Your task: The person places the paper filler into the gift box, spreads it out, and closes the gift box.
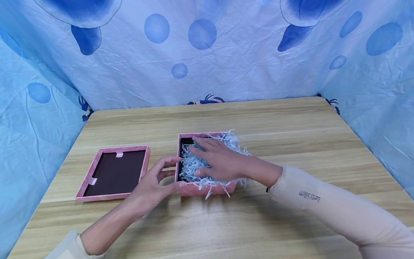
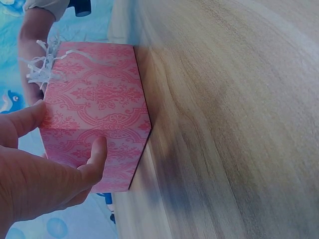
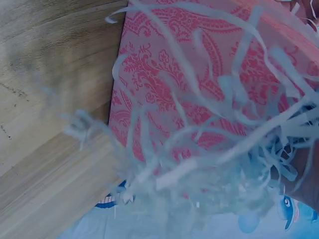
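Observation:
A pink patterned box (image 1: pixel 207 190) stands without its lid, its dark inside largely filled with pale blue shredded paper (image 1: pixel 191 167). My left hand (image 1: pixel 155 183) holds the box at its front left corner, thumb by the rim and bent fingers along the left wall. In the left wrist view, that hand (image 2: pixel 55 172) has one fingertip against the patterned side. Fingers spread, my right hand (image 1: pixel 220 160) rests palm down over the shreds. Paper strips (image 3: pixel 214 134) hang over the box wall in the right wrist view and largely hide the right hand.
Left of the box, the matching pink lid (image 1: pixel 145 163) lies inside up on the wooden table (image 1: pixel 207 230), showing a dark lining and two pale tabs. Shreds spill over the box's right and front rims. A blue printed curtain (image 1: pixel 207 79) encloses the table's back and sides.

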`<control>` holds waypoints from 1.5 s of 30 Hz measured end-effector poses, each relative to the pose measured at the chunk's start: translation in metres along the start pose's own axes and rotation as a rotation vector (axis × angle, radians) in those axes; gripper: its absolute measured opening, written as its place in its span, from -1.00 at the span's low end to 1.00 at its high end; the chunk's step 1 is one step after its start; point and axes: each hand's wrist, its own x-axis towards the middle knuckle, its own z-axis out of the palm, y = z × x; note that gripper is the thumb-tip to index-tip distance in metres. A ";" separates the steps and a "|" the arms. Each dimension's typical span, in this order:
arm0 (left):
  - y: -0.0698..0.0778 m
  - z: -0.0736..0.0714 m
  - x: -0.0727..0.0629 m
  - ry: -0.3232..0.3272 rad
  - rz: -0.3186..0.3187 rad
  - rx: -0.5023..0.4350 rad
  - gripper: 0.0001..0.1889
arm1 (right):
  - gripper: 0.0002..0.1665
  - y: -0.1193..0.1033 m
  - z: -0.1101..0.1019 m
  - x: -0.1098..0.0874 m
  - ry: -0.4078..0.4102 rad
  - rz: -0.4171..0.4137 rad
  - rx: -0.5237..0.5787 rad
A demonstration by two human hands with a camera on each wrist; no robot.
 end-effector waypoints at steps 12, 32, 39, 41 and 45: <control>0.001 0.000 0.000 0.010 0.029 -0.002 -0.31 | -0.19 0.000 0.005 0.023 -0.220 0.013 -0.114; 0.002 -0.002 0.001 0.007 0.039 0.003 -0.32 | -0.24 0.003 0.023 0.041 -0.242 -0.022 -0.263; 0.001 -0.001 0.000 -0.001 0.022 0.001 -0.34 | -0.23 -0.006 0.007 0.037 -0.148 0.002 -0.206; 0.001 -0.001 0.000 -0.003 0.020 -0.003 -0.34 | -0.22 -0.009 0.000 0.033 -0.118 0.000 -0.191; 0.001 -0.002 0.000 -0.003 0.013 0.000 -0.34 | -0.22 -0.015 -0.011 0.027 -0.073 -0.013 -0.182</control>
